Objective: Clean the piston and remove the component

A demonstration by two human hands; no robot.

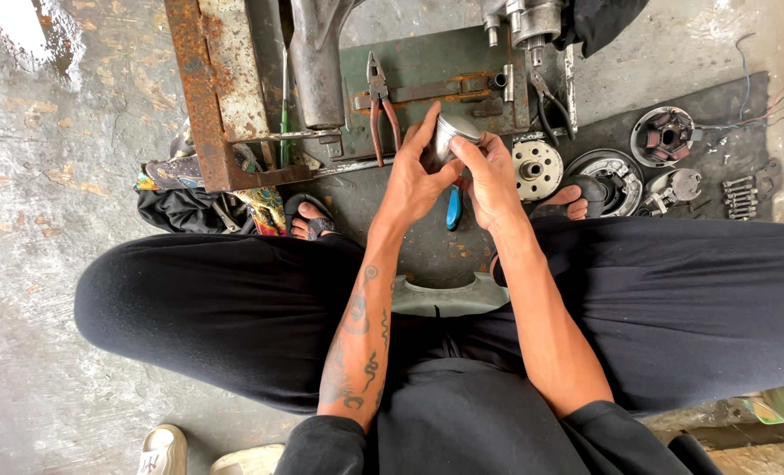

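- Grip: both hands close around a small silver metal cylinder (452,136), which looks like a piston. The left hand (412,180) cups it from the side with fingers raised along its wall; the right hand (489,180) holds it from the other side, thumb laid on its upper edge.
- Location: the cylinder is held in the air between the knees, above the dark floor mat (718,97) and just in front of the red-handled pliers (380,110).
- Step in hand: judged as inspection or fitting work on the cylinder. The next move likely calls for fine finger control while the other hand steadies the part.
- Surroundings: a toothed round part (535,167), a drum-shaped plate (616,180) and a row of bolts (739,198) lie to the right.
- Hidden: the cylinder's lower half sits behind the fingers. Any small part between the fingertips cannot be made out. The blue object (453,209) below the hands is partly covered.
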